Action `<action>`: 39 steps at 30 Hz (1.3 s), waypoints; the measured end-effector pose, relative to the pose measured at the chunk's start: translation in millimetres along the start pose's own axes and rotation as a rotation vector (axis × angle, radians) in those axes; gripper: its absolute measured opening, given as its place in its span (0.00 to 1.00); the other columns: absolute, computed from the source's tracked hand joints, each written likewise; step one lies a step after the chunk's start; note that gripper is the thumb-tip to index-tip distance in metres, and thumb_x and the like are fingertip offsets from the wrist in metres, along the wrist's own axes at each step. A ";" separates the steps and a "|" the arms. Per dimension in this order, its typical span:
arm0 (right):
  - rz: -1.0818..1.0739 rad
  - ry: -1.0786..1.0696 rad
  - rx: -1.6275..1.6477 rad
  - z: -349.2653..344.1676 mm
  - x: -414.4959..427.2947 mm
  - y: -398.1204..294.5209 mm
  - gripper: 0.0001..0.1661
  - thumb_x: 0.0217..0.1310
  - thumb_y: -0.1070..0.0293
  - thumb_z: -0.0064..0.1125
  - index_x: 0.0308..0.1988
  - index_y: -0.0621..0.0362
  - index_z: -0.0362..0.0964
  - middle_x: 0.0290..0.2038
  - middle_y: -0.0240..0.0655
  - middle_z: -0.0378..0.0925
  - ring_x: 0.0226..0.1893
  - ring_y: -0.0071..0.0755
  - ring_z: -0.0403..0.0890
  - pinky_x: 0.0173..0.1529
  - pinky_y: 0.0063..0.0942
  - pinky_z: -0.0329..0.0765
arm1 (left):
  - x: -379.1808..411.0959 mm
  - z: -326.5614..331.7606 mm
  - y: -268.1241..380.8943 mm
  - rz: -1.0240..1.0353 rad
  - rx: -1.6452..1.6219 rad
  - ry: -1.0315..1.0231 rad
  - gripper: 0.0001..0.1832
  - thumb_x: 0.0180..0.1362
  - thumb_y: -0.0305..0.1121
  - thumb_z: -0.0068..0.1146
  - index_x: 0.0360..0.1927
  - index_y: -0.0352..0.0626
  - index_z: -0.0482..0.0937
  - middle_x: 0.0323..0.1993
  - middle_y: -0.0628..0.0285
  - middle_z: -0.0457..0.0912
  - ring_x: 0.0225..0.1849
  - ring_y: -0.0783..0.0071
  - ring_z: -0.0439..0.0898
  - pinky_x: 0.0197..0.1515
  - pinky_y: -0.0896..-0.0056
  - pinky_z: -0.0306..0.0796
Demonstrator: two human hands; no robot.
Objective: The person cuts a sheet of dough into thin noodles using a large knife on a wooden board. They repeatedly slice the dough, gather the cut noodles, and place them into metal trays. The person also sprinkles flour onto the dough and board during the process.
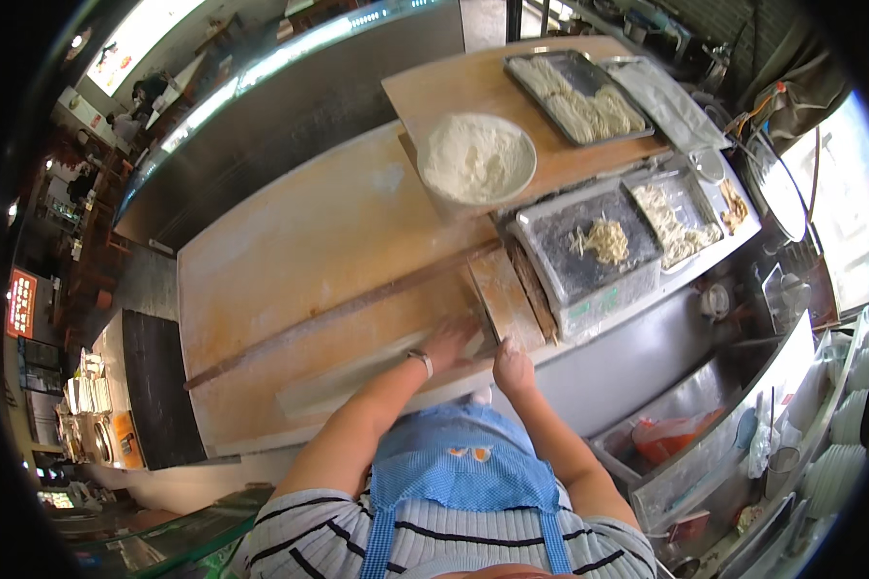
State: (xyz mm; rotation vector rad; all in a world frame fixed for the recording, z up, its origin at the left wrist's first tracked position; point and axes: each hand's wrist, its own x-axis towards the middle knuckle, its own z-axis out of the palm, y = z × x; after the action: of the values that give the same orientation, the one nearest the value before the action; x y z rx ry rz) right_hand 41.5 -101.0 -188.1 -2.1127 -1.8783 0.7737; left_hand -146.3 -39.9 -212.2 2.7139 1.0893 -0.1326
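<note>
My right hand [513, 368] is closed on the handle of a broad rectangular cleaver [508, 298], its floury blade lying over the right end of the wooden board [282, 246]. My left hand [451, 343], blurred and with a band at the wrist, is spread over a long pale strip of folded dough [355, 376] along the near edge. Beyond the strip, a long thin wooden rolling pin [347, 307] lies slantwise. To the right, cut noodles [607, 242] sit on a floured scale [586, 279].
A large bowl of flour [476, 159] stands beyond the cleaver. Metal trays of noodles [579, 101] [677, 221] lie at the back right. A steel sink [666, 405] and stacked plates [836, 470] are at lower right. A metal-faced partition [297, 123] rises behind the board.
</note>
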 end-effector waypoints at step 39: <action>0.120 -0.166 -0.177 -36.6 -29.0 -35.4 0.07 0.60 0.72 0.39 0.37 0.64 0.57 0.22 0.56 0.75 0.25 0.59 0.79 0.30 0.50 0.75 | 42.3 19.4 -29.4 0.310 -0.131 0.354 0.19 0.52 0.33 0.51 0.50 0.47 0.74 0.48 0.59 0.74 0.53 0.61 0.70 0.57 0.62 0.62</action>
State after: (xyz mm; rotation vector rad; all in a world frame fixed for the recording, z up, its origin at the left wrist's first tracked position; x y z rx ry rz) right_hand 28.4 -116.5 -133.2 -2.3535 -1.9835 0.8618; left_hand -136.2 4.8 -242.7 2.8054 0.7051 0.4662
